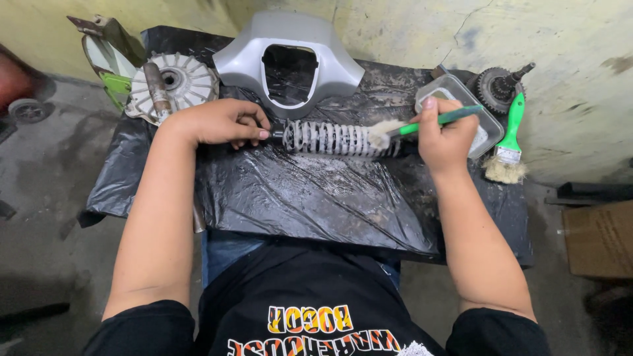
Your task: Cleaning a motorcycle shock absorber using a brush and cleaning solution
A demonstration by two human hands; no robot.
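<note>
Both hands work mid-clean: the left hand [221, 122] pins the coil spring [336, 139] at the worktop's [297, 198] twelve o'clock, the right hand [445, 135] clasps a green brush [422, 124] scrubbing its three-o'clock end; further strokes likely call for turning it.

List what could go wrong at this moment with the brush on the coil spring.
1. The left hand grips only one end of the coil spring, so it might roll under the green-handled brush in the right hand.
2. The black plastic sheet looks wet and wrinkled, so parts could slide.
3. The second brush lies near the table edge and may fall.
</note>
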